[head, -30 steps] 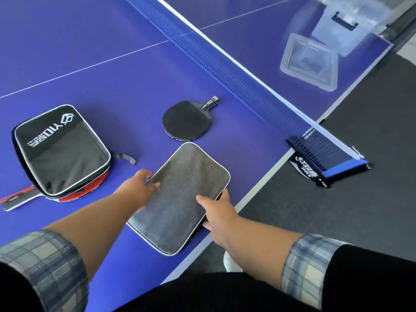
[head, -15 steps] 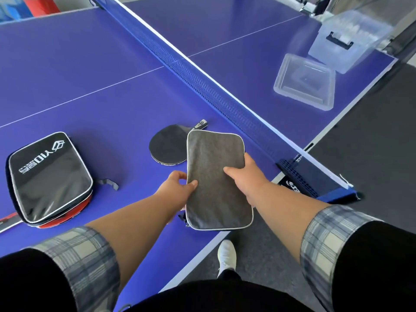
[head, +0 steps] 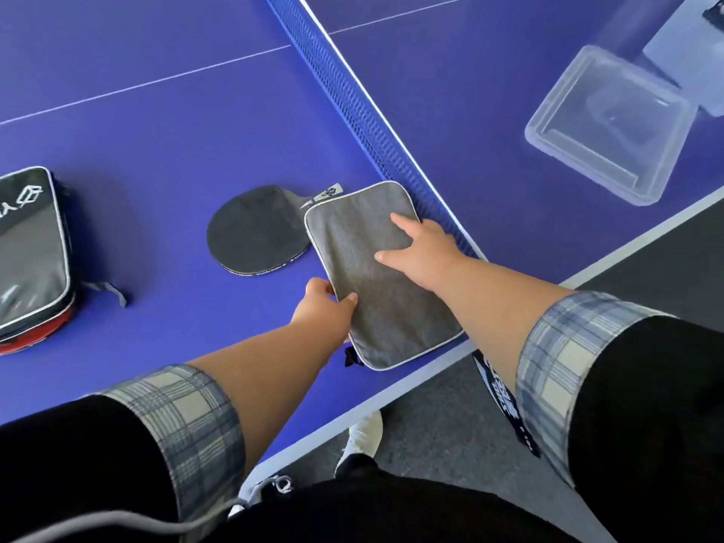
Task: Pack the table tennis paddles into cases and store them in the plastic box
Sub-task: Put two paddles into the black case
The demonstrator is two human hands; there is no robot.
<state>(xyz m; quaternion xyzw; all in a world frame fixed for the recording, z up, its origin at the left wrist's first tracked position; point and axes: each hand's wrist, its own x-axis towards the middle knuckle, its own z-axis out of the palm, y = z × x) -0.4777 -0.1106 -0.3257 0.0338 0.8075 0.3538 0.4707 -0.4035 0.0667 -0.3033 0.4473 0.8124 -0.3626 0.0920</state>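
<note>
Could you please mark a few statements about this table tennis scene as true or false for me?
1. The black paddle lies uncased on the table, left of the grey case. True.
2. The left hand and right hand both touch the grey case. True.
3. The clear plastic container sits on the person's side of the net. False: it is beyond the net.
4. The right hand grips the black paddle. False: it rests spread on the grey case.

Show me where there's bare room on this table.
Free: blue tabletop between black zipped case and round black paddle, and beyond them to the blue net. Crowded: near corner, left hand and right hand on grey fabric case.
</note>
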